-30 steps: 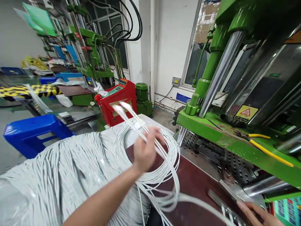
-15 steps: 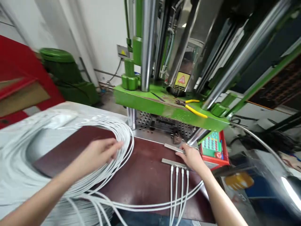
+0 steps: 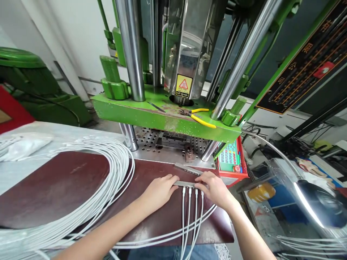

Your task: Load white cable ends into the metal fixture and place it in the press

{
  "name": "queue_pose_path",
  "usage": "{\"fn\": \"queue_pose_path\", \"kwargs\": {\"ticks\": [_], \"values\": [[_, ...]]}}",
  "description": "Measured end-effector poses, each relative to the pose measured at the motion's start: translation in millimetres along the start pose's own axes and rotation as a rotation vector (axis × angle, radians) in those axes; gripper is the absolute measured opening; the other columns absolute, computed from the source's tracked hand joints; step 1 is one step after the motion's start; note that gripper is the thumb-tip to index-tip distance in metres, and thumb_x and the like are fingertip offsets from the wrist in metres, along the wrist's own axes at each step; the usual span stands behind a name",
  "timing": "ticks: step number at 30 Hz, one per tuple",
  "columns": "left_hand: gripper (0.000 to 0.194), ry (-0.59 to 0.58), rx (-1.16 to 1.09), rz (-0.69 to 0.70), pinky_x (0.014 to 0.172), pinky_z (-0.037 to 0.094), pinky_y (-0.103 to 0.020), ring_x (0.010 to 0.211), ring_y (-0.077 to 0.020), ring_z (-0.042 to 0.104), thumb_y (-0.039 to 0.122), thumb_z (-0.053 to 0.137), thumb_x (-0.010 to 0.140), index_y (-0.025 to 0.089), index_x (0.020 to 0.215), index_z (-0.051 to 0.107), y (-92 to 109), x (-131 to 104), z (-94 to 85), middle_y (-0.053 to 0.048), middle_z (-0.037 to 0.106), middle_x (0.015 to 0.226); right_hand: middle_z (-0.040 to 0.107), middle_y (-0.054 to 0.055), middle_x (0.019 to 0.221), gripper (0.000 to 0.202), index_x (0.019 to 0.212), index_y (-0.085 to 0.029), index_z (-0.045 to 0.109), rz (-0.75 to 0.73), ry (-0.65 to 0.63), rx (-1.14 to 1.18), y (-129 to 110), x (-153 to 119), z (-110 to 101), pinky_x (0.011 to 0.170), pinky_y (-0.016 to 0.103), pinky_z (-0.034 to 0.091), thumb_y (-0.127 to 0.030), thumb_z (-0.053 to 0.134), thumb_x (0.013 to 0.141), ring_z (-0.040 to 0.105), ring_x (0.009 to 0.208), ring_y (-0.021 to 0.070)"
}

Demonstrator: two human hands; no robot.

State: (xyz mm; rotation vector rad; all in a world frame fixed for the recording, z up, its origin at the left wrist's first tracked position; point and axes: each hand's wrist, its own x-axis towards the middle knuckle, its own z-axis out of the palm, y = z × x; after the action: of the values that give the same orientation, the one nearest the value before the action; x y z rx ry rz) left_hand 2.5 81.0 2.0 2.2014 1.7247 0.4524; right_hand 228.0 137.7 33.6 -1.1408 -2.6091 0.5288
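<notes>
My left hand (image 3: 160,192) has its fingertips closed on the left end of a flat metal bar (image 3: 183,183) on the brown board. At the bar's other end, the thumb and fingers of my right hand (image 3: 214,188) are pinched on it. Several white cables (image 3: 190,207) sit side by side along the bar's near edge, their plug ends against it, and trail down toward my lap. Just behind lies a second metal bar (image 3: 187,168) with small holes, slightly slanted, its right end close to my right fingers.
A coil of white cables (image 3: 119,162) lies on the board (image 3: 151,231) at left. Behind stands a green press (image 3: 162,121) with yellow-handled pliers (image 3: 202,119) on its plate. A red bin (image 3: 241,169) and a lamp (image 3: 320,202) are at right.
My left hand has moved from beside the cable coil rightward to the near bar's left end. My right hand has shifted from the far bar to the near one. The view has turned right.
</notes>
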Motion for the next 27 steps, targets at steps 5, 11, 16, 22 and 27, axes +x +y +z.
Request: {"fn": "queue_pose_path", "kwargs": {"ticks": [5,11,16,22,27], "values": [[0.032,0.015,0.036,0.062,0.072,0.046,-0.029,0.083,-0.0203,0.063,0.033,0.033,0.095,0.023,0.11,0.06,-3.5,0.0,-2.9,-0.005,0.063,0.095,0.061,0.006,0.097,0.009,0.098,-0.02,0.062,-0.053,-0.017,0.011,-3.2,1.3,8.4,0.082,0.034,0.046,-0.023,0.056,0.092,0.057,0.095,0.0229],[0.038,0.209,0.059,0.124,0.069,0.044,-0.03,0.077,-0.0181,0.06,0.039,0.028,0.097,0.025,0.115,0.059,3.2,-3.9,-37.2,-0.004,0.059,0.094,0.064,0.003,0.103,0.018,0.113,-0.023,0.053,-0.064,0.0,0.343,-23.6,1.7,-11.5,0.083,0.031,0.045,-0.028,0.045,0.098,0.059,0.093,0.0187],[0.058,0.349,-0.703,-0.169,0.088,0.045,-0.034,0.097,-0.02,0.058,0.05,0.051,0.086,0.024,0.136,0.035,28.9,-8.1,-35.6,-0.007,0.058,0.111,0.064,0.003,0.11,0.024,0.117,-0.023,0.059,-0.079,0.106,0.346,-27.9,15.1,-26.2,0.086,0.031,0.045,-0.03,0.046,0.097,0.059,0.101,0.0199],[0.065,-0.37,-1.682,-0.456,0.062,0.047,-0.027,0.063,-0.0169,0.064,0.058,0.064,0.072,0.011,0.115,0.052,78.7,-51.3,28.0,-0.008,0.069,0.076,0.066,0.005,0.108,0.028,0.117,-0.022,0.062,-0.104,0.119,0.222,-20.0,33.5,-38.8,0.079,0.03,0.047,-0.033,0.047,0.097,0.061,0.095,0.0199],[0.05,-0.297,-1.705,-0.509,0.039,0.027,-0.019,0.038,-0.008,0.046,0.06,0.061,0.072,0.012,0.087,0.062,77.6,-60.5,38.6,-0.001,0.06,0.054,0.067,0.004,0.107,0.028,0.12,-0.025,0.062,-0.108,0.082,0.115,-20.1,44.7,-37.4,0.08,0.029,0.046,-0.031,0.048,0.097,0.061,0.095,0.0203]]}}
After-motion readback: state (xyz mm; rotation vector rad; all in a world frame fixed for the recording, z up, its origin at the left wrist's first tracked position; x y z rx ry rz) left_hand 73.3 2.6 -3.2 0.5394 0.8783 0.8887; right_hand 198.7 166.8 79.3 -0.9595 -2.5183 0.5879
